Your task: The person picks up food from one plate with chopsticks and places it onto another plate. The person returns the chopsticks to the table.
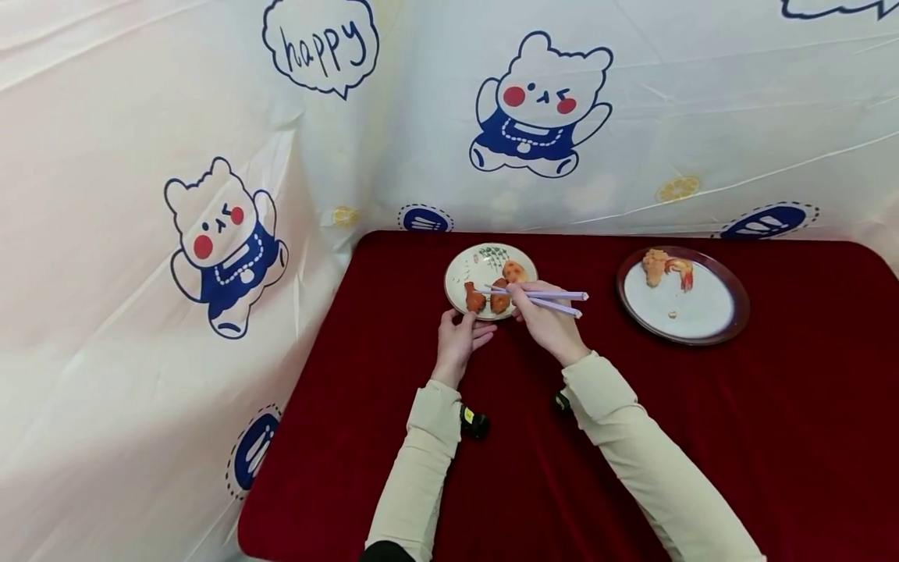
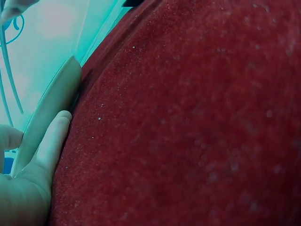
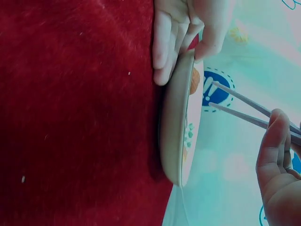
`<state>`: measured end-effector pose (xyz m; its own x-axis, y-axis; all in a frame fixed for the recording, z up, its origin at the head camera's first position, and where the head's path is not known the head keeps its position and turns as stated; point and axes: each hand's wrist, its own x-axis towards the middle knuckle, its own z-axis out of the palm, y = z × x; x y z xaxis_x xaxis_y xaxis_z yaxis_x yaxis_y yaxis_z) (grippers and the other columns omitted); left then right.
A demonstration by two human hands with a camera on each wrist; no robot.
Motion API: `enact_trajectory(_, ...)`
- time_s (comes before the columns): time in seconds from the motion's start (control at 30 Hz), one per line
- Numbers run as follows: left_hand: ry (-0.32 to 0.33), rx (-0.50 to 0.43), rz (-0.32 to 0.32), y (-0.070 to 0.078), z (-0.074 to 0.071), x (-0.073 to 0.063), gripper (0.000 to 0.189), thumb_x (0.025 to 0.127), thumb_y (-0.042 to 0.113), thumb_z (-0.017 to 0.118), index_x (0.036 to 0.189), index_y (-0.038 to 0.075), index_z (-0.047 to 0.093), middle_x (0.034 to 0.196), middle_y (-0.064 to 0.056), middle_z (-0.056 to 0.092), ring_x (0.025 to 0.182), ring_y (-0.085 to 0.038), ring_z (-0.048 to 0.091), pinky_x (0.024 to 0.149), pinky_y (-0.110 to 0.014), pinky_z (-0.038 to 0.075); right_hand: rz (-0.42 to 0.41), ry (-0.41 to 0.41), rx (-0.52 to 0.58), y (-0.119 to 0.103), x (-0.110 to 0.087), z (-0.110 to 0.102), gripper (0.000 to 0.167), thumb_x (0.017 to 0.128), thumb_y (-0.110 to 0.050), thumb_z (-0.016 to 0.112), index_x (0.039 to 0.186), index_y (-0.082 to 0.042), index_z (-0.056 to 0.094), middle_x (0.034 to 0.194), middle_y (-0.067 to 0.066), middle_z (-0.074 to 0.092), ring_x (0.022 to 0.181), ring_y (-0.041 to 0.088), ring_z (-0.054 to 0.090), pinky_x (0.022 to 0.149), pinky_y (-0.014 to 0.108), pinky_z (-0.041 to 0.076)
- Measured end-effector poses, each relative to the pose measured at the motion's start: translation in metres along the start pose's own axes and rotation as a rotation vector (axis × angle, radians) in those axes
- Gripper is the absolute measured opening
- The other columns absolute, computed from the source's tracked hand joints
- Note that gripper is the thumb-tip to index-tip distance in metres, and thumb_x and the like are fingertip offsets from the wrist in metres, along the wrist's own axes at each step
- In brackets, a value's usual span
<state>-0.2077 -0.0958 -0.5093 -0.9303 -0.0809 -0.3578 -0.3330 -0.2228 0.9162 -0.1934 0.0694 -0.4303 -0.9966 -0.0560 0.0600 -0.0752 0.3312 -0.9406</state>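
Observation:
My left hand (image 1: 455, 343) holds the near rim of a small white plate (image 1: 458, 269) with green decoration. In the right wrist view its thumb lies on the rim and its fingers are against the plate's underside. On the plate lie two reddish-brown drumsticks, one (image 1: 474, 298) at the left and one (image 1: 500, 301) in the middle, with an orange-brown piece (image 1: 514, 272) behind. My right hand (image 1: 551, 328) holds a pair of pale purple chopsticks (image 1: 555, 295) above the food. Their tips stand apart with nothing between them in the right wrist view.
To the right stands a brown-rimmed plate (image 1: 739, 300) with a fried piece (image 1: 655, 267), a shrimp (image 1: 681, 273) and a small crumb (image 1: 672, 314). A dark red cloth (image 1: 787, 453) covers the table. White printed sheets (image 1: 393, 117) hang behind and at the left.

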Motion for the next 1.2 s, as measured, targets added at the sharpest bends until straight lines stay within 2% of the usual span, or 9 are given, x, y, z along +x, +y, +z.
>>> enact_trajectory(0.2, 0.003, -0.005, 0.003, -0.001, 0.000, 0.000, 0.051, 0.102, 0.019, 0.045, 0.146, 0.005, 0.024, 0.114, -0.026, 0.065, 0.096, -0.029, 0.071, 0.082, -0.033, 0.061, 0.028, -0.015, 0.007, 0.002, 0.009, 0.009, 0.037, 0.099, -0.034, 0.054, 0.114, -0.004, 0.071, 0.089, 0.026, 0.069, 0.078, 0.037, 0.067, 0.061, 0.027, 0.056)
enact_trajectory(0.33, 0.007, -0.010, 0.005, -0.001, 0.000, 0.001, 0.050, 0.102, 0.019, 0.045, 0.146, 0.005, 0.024, 0.113, -0.026, 0.065, 0.095, -0.029, 0.072, 0.082, -0.034, 0.061, 0.021, -0.005, 0.027, 0.006, 0.014, 0.014, 0.036, 0.098, -0.031, 0.055, 0.111, -0.002, 0.072, 0.087, 0.027, 0.069, 0.080, 0.042, 0.066, 0.058, 0.023, 0.053)
enact_trajectory(0.67, 0.003, -0.010, 0.012, -0.002, 0.000, 0.001, 0.051, 0.102, 0.018, 0.045, 0.146, 0.004, 0.023, 0.113, -0.026, 0.065, 0.092, -0.028, 0.072, 0.081, -0.033, 0.061, 0.053, 0.038, 0.000, 0.004, 0.020, 0.025, 0.042, 0.098, -0.038, 0.053, 0.102, -0.002, 0.074, 0.080, 0.021, 0.071, 0.078, 0.042, 0.067, 0.052, 0.021, 0.048)
enact_trajectory(0.83, 0.000, -0.004, 0.014, -0.002, 0.000, 0.001, 0.051, 0.102, 0.018, 0.045, 0.146, 0.004, 0.023, 0.113, -0.027, 0.066, 0.094, -0.029, 0.072, 0.082, -0.034, 0.061, 0.098, 0.045, -0.003, 0.002, 0.023, 0.031, 0.045, 0.098, -0.042, 0.052, 0.087, -0.004, 0.073, 0.076, 0.016, 0.069, 0.079, 0.038, 0.068, 0.054, 0.020, 0.048)
enact_trajectory(0.93, 0.000, -0.001, 0.014, -0.003, -0.001, 0.001, 0.049, 0.102, 0.018, 0.045, 0.144, 0.004, 0.026, 0.112, -0.026, 0.066, 0.094, -0.029, 0.072, 0.081, -0.034, 0.061, 0.122, 0.042, -0.015, 0.001, 0.024, 0.034, 0.046, 0.099, -0.043, 0.050, 0.088, -0.003, 0.072, 0.082, 0.020, 0.070, 0.080, 0.036, 0.069, 0.056, 0.020, 0.048)
enact_trajectory(1.07, 0.003, -0.006, 0.016, -0.002, 0.000, 0.002, 0.045, 0.102, 0.018, 0.046, 0.141, 0.004, 0.028, 0.111, -0.026, 0.067, 0.089, -0.026, 0.073, 0.081, -0.033, 0.061, 0.128, 0.049, -0.022, 0.001, 0.026, 0.039, 0.045, 0.099, -0.040, 0.050, 0.100, -0.001, 0.073, 0.086, 0.024, 0.070, 0.079, 0.035, 0.069, 0.056, 0.020, 0.047)
enact_trajectory(1.2, 0.007, -0.010, 0.018, -0.002, 0.000, 0.002, 0.045, 0.102, 0.018, 0.046, 0.141, 0.003, 0.029, 0.109, -0.025, 0.068, 0.086, -0.024, 0.073, 0.080, -0.033, 0.062, 0.109, 0.071, -0.031, 0.000, 0.028, 0.042, 0.040, 0.098, -0.037, 0.052, 0.103, -0.004, 0.074, 0.083, 0.023, 0.071, 0.068, 0.028, 0.067, 0.053, 0.020, 0.046)
